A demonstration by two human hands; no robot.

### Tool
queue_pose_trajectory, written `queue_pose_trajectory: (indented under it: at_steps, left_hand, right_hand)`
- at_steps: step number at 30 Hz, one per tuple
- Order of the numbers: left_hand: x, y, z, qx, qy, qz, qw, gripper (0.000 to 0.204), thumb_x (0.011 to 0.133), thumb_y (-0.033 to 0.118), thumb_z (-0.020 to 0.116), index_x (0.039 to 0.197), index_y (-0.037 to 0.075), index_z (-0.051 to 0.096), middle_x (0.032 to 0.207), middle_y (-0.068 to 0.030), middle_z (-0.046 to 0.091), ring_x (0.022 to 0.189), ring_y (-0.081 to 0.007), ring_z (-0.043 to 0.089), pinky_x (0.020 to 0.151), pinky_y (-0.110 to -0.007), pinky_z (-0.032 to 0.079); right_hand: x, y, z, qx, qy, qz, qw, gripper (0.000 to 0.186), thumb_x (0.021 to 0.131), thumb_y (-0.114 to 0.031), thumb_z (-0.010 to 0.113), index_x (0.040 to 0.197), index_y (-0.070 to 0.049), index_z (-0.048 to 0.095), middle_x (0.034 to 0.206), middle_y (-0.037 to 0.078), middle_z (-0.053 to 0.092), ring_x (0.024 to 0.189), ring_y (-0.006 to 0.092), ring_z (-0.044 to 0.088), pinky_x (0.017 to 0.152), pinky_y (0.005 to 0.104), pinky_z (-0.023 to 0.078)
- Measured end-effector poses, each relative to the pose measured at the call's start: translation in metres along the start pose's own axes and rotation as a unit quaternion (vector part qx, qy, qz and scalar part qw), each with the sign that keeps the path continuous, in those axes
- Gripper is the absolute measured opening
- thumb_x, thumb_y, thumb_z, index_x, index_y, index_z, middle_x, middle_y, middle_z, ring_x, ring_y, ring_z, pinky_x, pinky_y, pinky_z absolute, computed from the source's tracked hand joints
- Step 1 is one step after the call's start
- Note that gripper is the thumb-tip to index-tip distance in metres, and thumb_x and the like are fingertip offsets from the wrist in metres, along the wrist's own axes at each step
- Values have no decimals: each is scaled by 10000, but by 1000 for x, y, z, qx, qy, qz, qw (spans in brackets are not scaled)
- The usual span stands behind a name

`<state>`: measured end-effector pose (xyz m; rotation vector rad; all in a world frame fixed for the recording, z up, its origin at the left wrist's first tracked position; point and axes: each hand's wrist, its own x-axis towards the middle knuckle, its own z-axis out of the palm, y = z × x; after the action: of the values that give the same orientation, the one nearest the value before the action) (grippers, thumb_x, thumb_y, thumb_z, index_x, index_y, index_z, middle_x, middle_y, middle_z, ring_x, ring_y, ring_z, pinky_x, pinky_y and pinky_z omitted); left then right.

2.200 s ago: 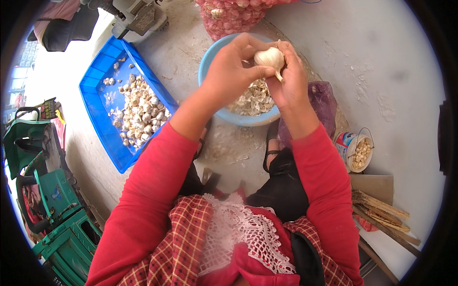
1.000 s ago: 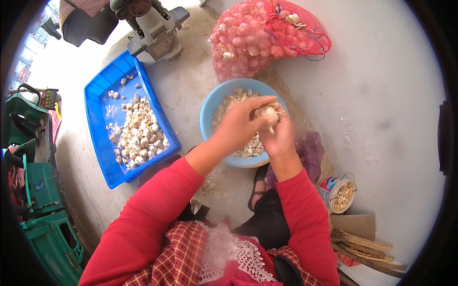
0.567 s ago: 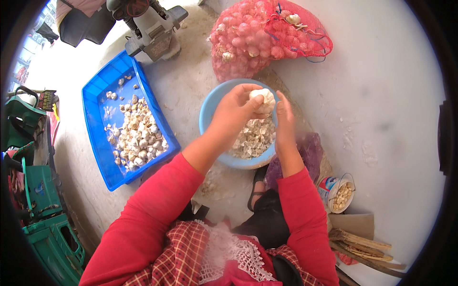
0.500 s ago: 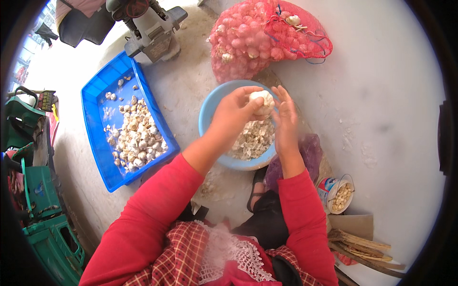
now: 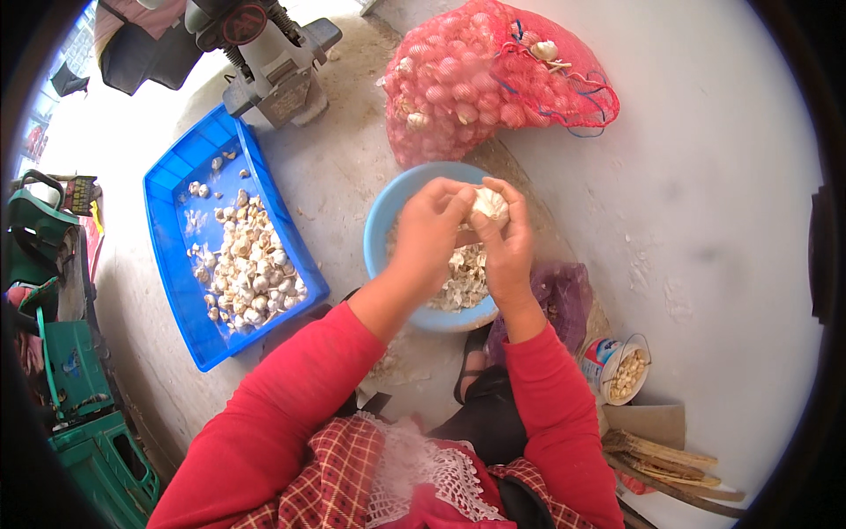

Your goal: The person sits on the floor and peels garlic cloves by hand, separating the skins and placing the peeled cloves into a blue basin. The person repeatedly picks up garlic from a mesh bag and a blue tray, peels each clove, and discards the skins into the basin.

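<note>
A whole white garlic bulb [image 5: 491,205] is held up over the light-blue basin [image 5: 377,231]. My right hand [image 5: 509,247] wraps round it, thumb in front and fingers behind. The fingers of my left hand [image 5: 425,225] are bent and pressed together at the bulb's left side; whether they pinch a bit of its skin is hidden. Below the hands, papery garlic skins [image 5: 463,280] lie in the basin.
Left of the basin, a blue tray [image 5: 172,291] holds many garlic bulbs and cloves. A red mesh sack of garlic [image 5: 458,75] lies beyond. Nearer right are a purple mesh bag [image 5: 564,304], a small bucket of peeled cloves [image 5: 624,375] and wood pieces [image 5: 665,458]. Green crates [image 5: 79,370] stand far left.
The garlic bulb has passed from my left hand into my right, which was spread beside it. Both hands now meet at the bulb. The whole view has shifted slightly.
</note>
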<state>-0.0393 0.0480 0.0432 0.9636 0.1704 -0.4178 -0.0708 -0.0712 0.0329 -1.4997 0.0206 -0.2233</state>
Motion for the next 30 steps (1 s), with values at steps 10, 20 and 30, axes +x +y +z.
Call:
queue_pose_trajectory:
  at_steps: [10,20,30]
  left_hand:
    - [8,3,-2,4,13,-14,1000,223,975,158,617,1145,14,613,1056,-64,660,957,-139,634,832,-295,522]
    - [21,-10,-12,138,61,105,983,123,885,88,683,934,-24,699,987,-102,700,923,-141,635,804,-290,497]
    - [21,4,-8,101,49,103,988,104,900,76,672,941,-19,678,894,-38,687,810,-90,617,731,-245,492]
  right_hand:
    - [14,13,2,-129,7,-23,991,485,844,-97,741,1267,-21,518,1183,122,607,1061,207,610,913,334,496]
    - [18,10,2,-296,12,-115,948,456,783,-59,739,1210,-34,581,1114,150,633,1031,310,630,862,378,508]
    - [29,31,-16,-189,7,4,982,448,850,-137,749,1236,-4,562,1083,120,636,898,203,645,751,315,534]
